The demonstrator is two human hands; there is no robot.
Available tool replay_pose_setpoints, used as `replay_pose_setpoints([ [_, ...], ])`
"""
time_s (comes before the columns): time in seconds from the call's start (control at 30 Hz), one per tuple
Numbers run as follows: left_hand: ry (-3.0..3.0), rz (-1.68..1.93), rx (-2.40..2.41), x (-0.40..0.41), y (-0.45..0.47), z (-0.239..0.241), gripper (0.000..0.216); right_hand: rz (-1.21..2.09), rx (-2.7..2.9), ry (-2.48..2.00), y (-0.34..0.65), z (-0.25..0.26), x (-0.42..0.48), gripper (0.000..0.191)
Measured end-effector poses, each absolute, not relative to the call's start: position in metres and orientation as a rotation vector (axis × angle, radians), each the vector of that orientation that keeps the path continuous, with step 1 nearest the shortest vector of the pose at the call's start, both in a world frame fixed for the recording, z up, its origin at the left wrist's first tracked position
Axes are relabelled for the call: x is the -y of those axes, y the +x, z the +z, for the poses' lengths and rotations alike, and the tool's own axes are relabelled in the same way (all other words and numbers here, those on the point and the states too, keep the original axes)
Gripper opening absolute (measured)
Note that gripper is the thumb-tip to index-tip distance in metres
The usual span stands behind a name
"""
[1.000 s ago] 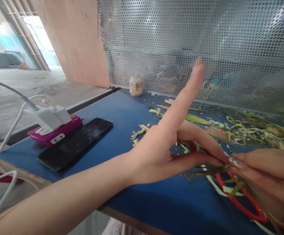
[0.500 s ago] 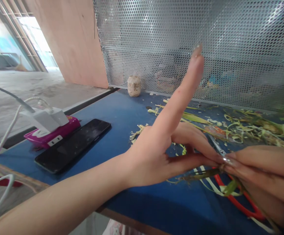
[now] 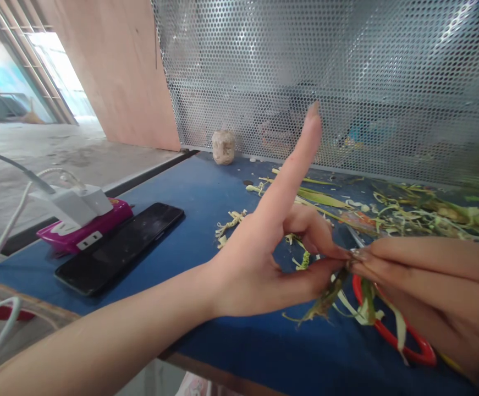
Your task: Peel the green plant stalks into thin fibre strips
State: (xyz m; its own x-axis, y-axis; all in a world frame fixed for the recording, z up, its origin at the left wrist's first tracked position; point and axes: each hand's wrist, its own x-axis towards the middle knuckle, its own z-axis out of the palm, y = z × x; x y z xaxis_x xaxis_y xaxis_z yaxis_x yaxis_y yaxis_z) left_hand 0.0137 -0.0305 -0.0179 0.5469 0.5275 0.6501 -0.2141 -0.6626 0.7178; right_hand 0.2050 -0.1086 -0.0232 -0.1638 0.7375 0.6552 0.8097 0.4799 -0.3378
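Between the pinched fingertips of both hands is a withered green-brown plant strip, with a ragged end hanging toward the table. My left hand closes thumb and finger on it while one finger points up. My right hand meets it from the right, fingers pressed together on the same strip. Beneath the right hand lie scissors with red handles, their blades partly covered. Pale green leaf strips hang or lie by the handles; which, I cannot tell.
A black phone and a purple power strip with white plugs lie on the left of the blue table. Leaf scraps spread along the back right. A pale lump stands before the perforated metal panel.
Both hands have shifted slightly left in view. The left hand's raised finger is lower, and the ragged end of the plant strip now droops more steeply.
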Motion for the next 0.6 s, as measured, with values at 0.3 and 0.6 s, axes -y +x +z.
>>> replay_pose_setpoints([
  [0.3, 2.062, 1.198, -0.228, 0.031, 0.017, -0.019, 0.083, -0.608, 2.295, -1.030, 0.201, -0.018, 0.086, 0.021],
  [0.6, 2.219, 1.179, -0.246, 0.025, 0.011, -0.018, 0.074, -0.737, 2.230, -0.976, 0.193, -0.013, 0.081, 0.016],
])
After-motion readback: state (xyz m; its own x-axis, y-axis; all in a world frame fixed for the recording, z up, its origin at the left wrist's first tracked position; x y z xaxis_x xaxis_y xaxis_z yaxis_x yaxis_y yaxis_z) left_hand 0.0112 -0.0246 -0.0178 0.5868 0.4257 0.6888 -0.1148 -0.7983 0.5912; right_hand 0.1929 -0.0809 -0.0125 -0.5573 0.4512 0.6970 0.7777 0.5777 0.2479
